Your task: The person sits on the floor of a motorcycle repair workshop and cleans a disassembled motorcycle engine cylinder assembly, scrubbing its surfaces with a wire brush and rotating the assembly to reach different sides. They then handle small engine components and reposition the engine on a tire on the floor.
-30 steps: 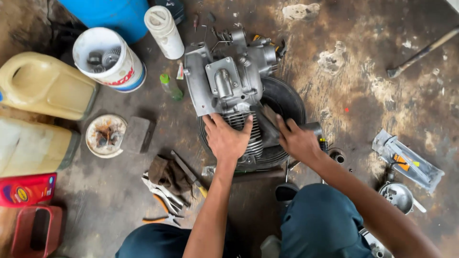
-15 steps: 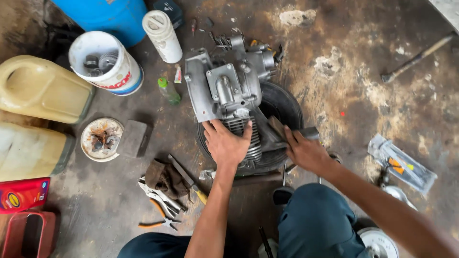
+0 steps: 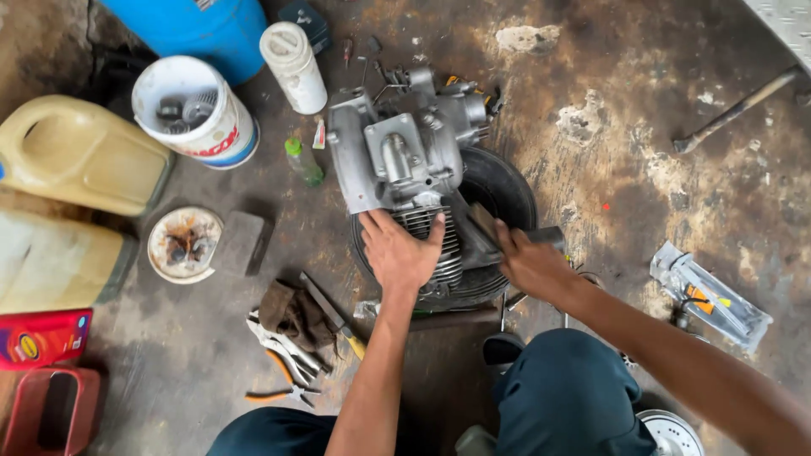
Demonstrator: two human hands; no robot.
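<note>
A grey metal engine [image 3: 404, 152] lies on a black tyre [image 3: 507, 190] on the stained concrete floor. My left hand [image 3: 397, 251] rests flat on the engine's finned cylinder [image 3: 448, 253], fingers spread. My right hand [image 3: 528, 263] is closed on a dark bar-shaped tool [image 3: 541, 236] at the cylinder's right side, over the tyre rim. My knees in dark trousers [image 3: 566, 393] fill the bottom of the view.
Left of the engine stand a white bucket of parts [image 3: 194, 110], a blue drum [image 3: 198, 25], a white bottle [image 3: 294, 55], yellow jerrycans [image 3: 80, 156] and a dish [image 3: 184, 243]. Pliers and rags [image 3: 287, 338] lie front left. A hammer [image 3: 735, 110] and a plastic packet [image 3: 710, 295] lie right.
My right hand has slid lower and to the right along the cylinder's side. My left hand has stayed on the fins. The camera shifted slightly.
</note>
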